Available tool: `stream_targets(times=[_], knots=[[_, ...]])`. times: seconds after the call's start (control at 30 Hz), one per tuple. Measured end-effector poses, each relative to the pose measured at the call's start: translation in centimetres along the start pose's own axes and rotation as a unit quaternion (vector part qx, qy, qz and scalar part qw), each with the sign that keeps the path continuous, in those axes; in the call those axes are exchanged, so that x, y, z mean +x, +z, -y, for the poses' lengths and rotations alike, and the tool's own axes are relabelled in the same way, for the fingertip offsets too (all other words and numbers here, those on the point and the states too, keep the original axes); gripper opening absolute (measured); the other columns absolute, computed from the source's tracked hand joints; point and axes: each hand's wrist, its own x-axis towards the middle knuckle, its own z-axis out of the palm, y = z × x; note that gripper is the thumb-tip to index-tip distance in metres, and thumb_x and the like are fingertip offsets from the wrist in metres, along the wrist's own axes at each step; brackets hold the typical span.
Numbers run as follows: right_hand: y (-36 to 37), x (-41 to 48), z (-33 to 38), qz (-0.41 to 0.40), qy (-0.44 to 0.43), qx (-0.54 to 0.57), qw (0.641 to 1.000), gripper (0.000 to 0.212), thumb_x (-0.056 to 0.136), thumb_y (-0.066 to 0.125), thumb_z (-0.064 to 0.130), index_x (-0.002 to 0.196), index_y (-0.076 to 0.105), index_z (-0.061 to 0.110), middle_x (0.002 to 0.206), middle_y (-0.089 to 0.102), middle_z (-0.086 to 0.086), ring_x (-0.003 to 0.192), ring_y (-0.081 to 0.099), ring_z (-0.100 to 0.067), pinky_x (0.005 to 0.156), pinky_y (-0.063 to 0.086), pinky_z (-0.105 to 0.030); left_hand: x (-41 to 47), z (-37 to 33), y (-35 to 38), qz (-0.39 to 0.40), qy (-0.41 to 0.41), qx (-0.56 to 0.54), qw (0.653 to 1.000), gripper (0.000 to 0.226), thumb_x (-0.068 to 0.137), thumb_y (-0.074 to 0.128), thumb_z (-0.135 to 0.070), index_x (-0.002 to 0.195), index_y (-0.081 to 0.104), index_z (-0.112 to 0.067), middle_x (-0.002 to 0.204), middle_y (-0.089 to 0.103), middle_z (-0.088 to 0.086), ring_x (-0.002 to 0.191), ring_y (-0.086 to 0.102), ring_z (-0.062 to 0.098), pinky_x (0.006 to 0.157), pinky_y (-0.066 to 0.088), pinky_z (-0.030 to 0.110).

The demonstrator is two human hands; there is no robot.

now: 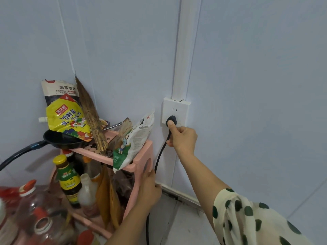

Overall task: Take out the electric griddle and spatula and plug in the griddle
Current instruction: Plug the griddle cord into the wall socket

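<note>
A black plug (172, 119) sits against the lower holes of the white wall socket (175, 110). My right hand (182, 138) is shut on the plug, thumb pressing its back. Its black cord (160, 154) hangs down the wall and passes behind my left hand (149, 188). My left hand rests on the side of the pink rack (141, 167); whether it also holds the cord I cannot tell. The griddle and the spatula are out of view.
The pink rack holds a small black frying pan (62, 138), seasoning bags (67, 117), a straw brush (92, 117) and a white bag (134, 138). Sauce bottles (69, 177) and oil jugs (35, 209) stand lower left. A white cable duct (184, 50) runs up from the socket.
</note>
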Motion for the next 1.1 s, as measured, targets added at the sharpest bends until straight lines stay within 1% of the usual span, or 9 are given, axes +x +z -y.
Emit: stream_targets(times=[0.1, 0.23, 0.4, 0.53, 0.67, 0.87, 0.93, 1.0, 1.1], knots=[[-0.2, 0.2, -0.2, -0.004, 0.000, -0.006, 1.000, 0.068, 0.077, 0.072, 0.050, 0.062, 0.058, -0.015, 0.046, 0.057, -0.011, 0.042, 0.066, -0.024, 0.057, 0.058, -0.050, 0.4, 0.0, 0.4, -0.006, 0.012, 0.021, 1.000, 0.071, 0.083, 0.057, -0.004, 0.148, 0.029, -0.001, 0.159, 0.020, 0.012, 0.144, 0.026, 0.031, 0.114, 0.030, 0.048], [0.2, 0.3, -0.1, -0.014, -0.001, -0.011, 1.000, 0.069, 0.078, 0.070, 0.052, 0.062, 0.059, -0.014, 0.041, 0.057, -0.010, 0.040, 0.065, -0.025, 0.061, 0.059, -0.048, 0.7, -0.1, 0.5, -0.005, 0.001, 0.003, 1.000, 0.074, 0.084, 0.057, -0.001, 0.149, 0.023, -0.001, 0.157, 0.023, 0.016, 0.143, 0.029, 0.033, 0.113, 0.031, 0.048], [0.4, 0.6, 0.5, -0.022, 0.002, -0.025, 0.999, 0.069, 0.078, 0.069, 0.054, 0.063, 0.061, -0.014, 0.049, 0.063, -0.022, 0.040, 0.065, -0.026, 0.062, 0.059, -0.047, 1.0, -0.4, 0.3, 0.038, -0.044, 0.051, 0.997, 0.068, 0.093, 0.051, -0.012, 0.150, 0.015, -0.006, 0.148, 0.035, 0.009, 0.129, 0.043, 0.019, 0.108, 0.032, 0.017], [0.3, 0.8, 0.9, -0.023, 0.039, -0.029, 0.999, 0.059, 0.076, 0.073, 0.050, 0.064, 0.065, -0.007, 0.053, 0.065, -0.024, 0.039, 0.066, -0.025, 0.060, 0.060, -0.046, 0.8, -0.6, 0.2, 0.049, -0.050, 0.075, 0.995, 0.072, 0.091, 0.053, -0.013, 0.152, 0.014, -0.009, 0.146, 0.037, 0.008, 0.130, 0.044, 0.021, 0.110, 0.037, 0.034], [0.3, 0.8, 1.0, -0.024, 0.057, -0.030, 0.998, 0.053, 0.075, 0.074, 0.049, 0.066, 0.066, -0.002, 0.049, 0.065, -0.019, 0.040, 0.066, -0.024, 0.059, 0.061, -0.046, 0.7, -0.3, -0.4, 0.033, -0.043, 0.036, 0.998, 0.082, 0.089, 0.055, -0.005, 0.153, 0.004, -0.011, 0.153, 0.029, 0.008, 0.135, 0.039, 0.022, 0.111, 0.039, 0.035], [0.0, 0.8, 1.4, -0.011, 0.057, -0.051, 0.997, 0.053, 0.075, 0.075, 0.048, 0.052, 0.060, 0.003, 0.048, 0.066, -0.015, 0.045, 0.068, -0.029, 0.060, 0.061, -0.045, -0.8, -0.4, -0.6, 0.007, 0.009, -0.010, 1.000, 0.077, 0.089, 0.049, 0.002, 0.154, 0.010, -0.014, 0.152, 0.030, 0.012, 0.133, 0.041, 0.033, 0.110, 0.036, 0.035], [-0.4, 0.9, 1.8, 0.008, 0.062, -0.058, 0.996, 0.050, 0.075, 0.076, 0.045, 0.054, 0.061, 0.003, 0.054, 0.068, -0.018, 0.051, 0.069, -0.033, 0.062, 0.061, -0.045, -1.7, -0.2, -0.3, 0.005, 0.000, 0.005, 1.000, 0.071, 0.087, 0.049, 0.003, 0.151, 0.020, -0.007, 0.140, 0.041, 0.006, 0.127, 0.046, 0.028, 0.105, 0.035, 0.023], [-1.1, 0.8, 2.2, 0.040, 0.078, -0.045, 0.995, 0.043, 0.077, 0.077, 0.038, 0.063, 0.064, -0.001, 0.058, 0.067, -0.019, 0.049, 0.068, -0.032, 0.058, 0.061, -0.041, -2.3, 0.3, 0.2, 0.034, -0.033, 0.017, 0.999, 0.047, 0.086, 0.049, 0.001, 0.132, 0.043, 0.002, 0.126, 0.052, 0.017, 0.118, 0.052, 0.033, 0.102, 0.042, 0.033], [-2.6, 0.0, 2.7, 0.090, 0.098, -0.022, 0.991, 0.034, 0.082, 0.075, 0.026, 0.077, 0.065, -0.006, 0.063, 0.064, -0.017, 0.043, 0.062, -0.025, 0.043, 0.055, -0.028, -3.0, 1.0, 0.7, 0.076, -0.055, 0.042, 0.995, 0.029, 0.086, 0.052, -0.003, 0.113, 0.052, 0.007, 0.114, 0.056, 0.025, 0.110, 0.054, 0.037, 0.097, 0.045, 0.043]])
